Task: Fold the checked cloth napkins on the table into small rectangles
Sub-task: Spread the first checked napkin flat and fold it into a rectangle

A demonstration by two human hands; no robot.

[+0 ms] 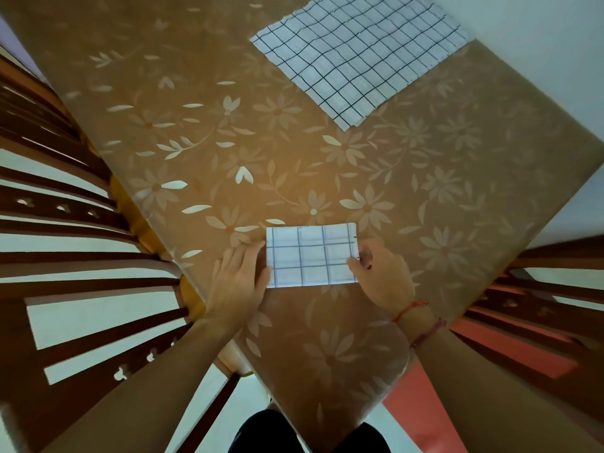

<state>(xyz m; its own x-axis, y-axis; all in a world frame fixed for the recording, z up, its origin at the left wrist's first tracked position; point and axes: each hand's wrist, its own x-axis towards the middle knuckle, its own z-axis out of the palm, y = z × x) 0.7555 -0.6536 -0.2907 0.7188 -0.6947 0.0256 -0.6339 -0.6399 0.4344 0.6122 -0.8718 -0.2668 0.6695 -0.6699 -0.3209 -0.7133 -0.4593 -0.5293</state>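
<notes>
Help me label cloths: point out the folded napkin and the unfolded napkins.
folded napkin [310, 258], head view, centre of its top face.
unfolded napkins [359, 57], head view, middle of the top cloth.

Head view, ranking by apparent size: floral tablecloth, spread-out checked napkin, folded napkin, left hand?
1. floral tablecloth
2. spread-out checked napkin, despite lying farther away
3. folded napkin and left hand: they look alike, so not ranked

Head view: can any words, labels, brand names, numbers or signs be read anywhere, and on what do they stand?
None: no text can be read anywhere in this view.
The folded napkin and the flat napkins show only grid lines, the tablecloth only flowers, and the wrist cords are plain.
</notes>
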